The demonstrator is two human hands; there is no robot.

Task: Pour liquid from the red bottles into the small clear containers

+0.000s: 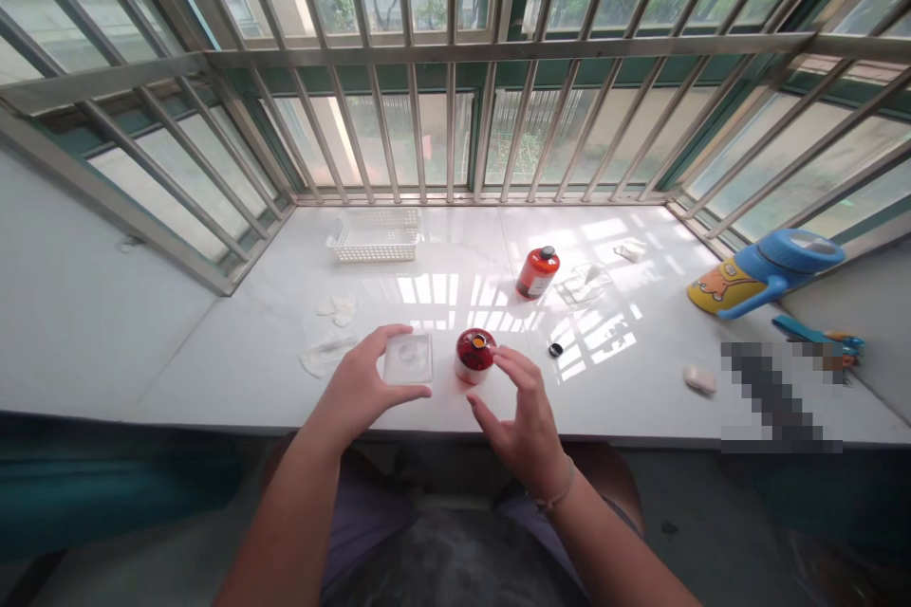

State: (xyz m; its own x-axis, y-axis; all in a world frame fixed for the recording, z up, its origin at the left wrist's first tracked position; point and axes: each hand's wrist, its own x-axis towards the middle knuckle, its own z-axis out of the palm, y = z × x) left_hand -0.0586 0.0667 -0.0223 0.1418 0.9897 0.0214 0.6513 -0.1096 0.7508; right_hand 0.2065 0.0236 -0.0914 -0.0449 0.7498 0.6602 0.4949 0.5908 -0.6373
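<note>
My left hand (pixel 360 389) grips a clear square plastic box (pixel 408 358) by its edges, thumb at the near side and fingers at the far side. Just right of the box stands an uncapped red bottle (pixel 474 362) with its round mouth showing. Beside that bottle my right hand (pixel 523 417) is open, thumb and fingers apart; whether a fingertip touches the glass, I cannot tell. A small black cap (pixel 556 351) lies on the white counter (pixel 249 370) to the right. Farther back is a second red bottle (pixel 539 273), its dark cap on.
A white plastic basket (pixel 376 239) sits at the back left. Crumpled clear wrappers (pixel 585 285) lie on both sides. At the right are a blue and yellow flask (pixel 765 273), a pale soap-like lump (pixel 699 380) and a blurred-out patch. Metal bars (pixel 498 47) close off the window behind.
</note>
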